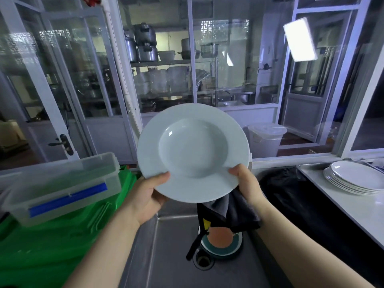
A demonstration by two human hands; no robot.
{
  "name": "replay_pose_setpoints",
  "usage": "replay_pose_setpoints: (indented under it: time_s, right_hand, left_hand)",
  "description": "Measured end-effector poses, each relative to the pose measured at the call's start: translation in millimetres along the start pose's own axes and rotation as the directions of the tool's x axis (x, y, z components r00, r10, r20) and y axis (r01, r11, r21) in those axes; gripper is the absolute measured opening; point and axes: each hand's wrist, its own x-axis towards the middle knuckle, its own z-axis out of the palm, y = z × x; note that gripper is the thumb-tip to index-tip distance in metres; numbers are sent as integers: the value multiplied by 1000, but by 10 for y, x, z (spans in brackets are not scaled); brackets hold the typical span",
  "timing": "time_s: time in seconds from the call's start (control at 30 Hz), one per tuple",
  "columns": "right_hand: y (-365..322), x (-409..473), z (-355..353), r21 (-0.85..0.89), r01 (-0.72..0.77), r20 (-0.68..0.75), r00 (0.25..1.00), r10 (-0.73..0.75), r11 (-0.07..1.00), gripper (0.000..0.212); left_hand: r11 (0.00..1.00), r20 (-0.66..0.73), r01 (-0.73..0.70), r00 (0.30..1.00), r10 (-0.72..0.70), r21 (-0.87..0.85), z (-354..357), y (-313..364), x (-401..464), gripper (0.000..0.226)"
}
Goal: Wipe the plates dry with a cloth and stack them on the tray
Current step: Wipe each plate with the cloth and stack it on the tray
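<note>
- steel sink (170, 256) below, with a drain at its bottom.
- white deep plate (193, 152) held upright above the sink, face toward the camera.
- stack of white plates (353, 179) on the right counter.
- dark grey cloth (232, 210) hanging beneath the plate, bunched under the right hand.
- left hand (149, 192) grasping the plate's lower-left rim, thumb on its face.
- right hand (247, 181) gripping the lower-right rim and the cloth.

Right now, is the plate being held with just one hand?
No, the left hand and right hand both grip the white plate.

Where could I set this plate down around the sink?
Bare white counter lies in front of the plate stack, right of the sink. The sink floor left of the drain is open. The left is crowded by the clear box on the green crate.
</note>
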Motion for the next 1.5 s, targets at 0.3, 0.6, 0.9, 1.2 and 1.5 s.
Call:
replay_pose_setpoints:
  time_s: [0.3,0.6,0.9,1.2,1.5]
  right_hand:
    - [82,120,-289,-364,224,235,961,-144,904,25]
    - [234,211,-378,-471,135,198,979,-44,872,33]
    - [202,85,-494,-404,-24,188,976,108,914,48]
    - [83,-111,-883,-526,-102,42,988,146,845,44]
    - [103,-230,-1084,-479,-236,-314,946,87,845,35]
  left_hand:
    - [982,-16,-130,991,133,133,-215,-235,-57,48]
    - [870,52,-272,960,275,411,-267,-249,-144,40]
    - [928,202,-241,961,188,285,-66,-379,-210,48]
    - [987,-49,-164,985,164,4,173,-808,-236,55]
    - [987,-227,-99,971,69,-124,303,-1161,-259,56]
